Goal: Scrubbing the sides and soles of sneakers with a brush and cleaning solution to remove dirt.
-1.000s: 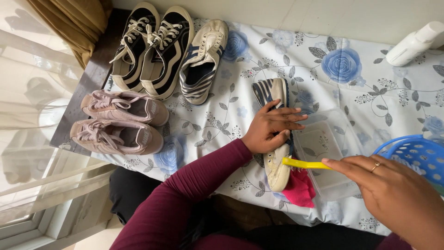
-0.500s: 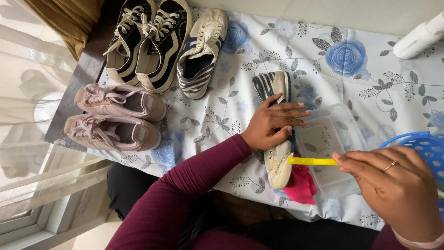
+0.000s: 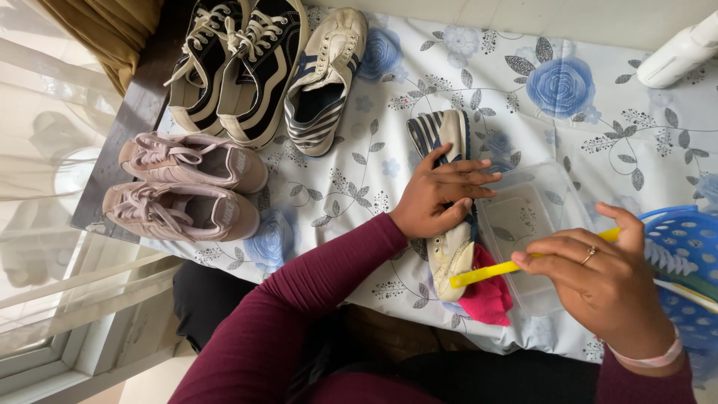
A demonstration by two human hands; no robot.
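My left hand [image 3: 441, 193] presses down on a cream sneaker with dark blue stripes [image 3: 447, 251] that lies on its side on the blue-flowered tablecloth [image 3: 479, 82]. My right hand [image 3: 606, 284] grips a yellow brush handle [image 3: 486, 273], whose tip points at the toe of that sneaker. A pink-red cloth [image 3: 488, 295] lies under the shoe's toe end. A clear plastic tub [image 3: 523, 224] sits just right of the shoe, between my two hands.
The matching striped sneaker [image 3: 325, 78] and a pair of black-and-white sneakers [image 3: 232, 63] stand at the back left. A pair of pink sneakers [image 3: 187, 187] lies near the left edge. A blue perforated basket [image 3: 684, 254] is at right, a white bottle [image 3: 677, 49] top right.
My right hand has moved up and left with the yellow brush, closer to the tub and the shoe. My left hand stays on the sneaker.
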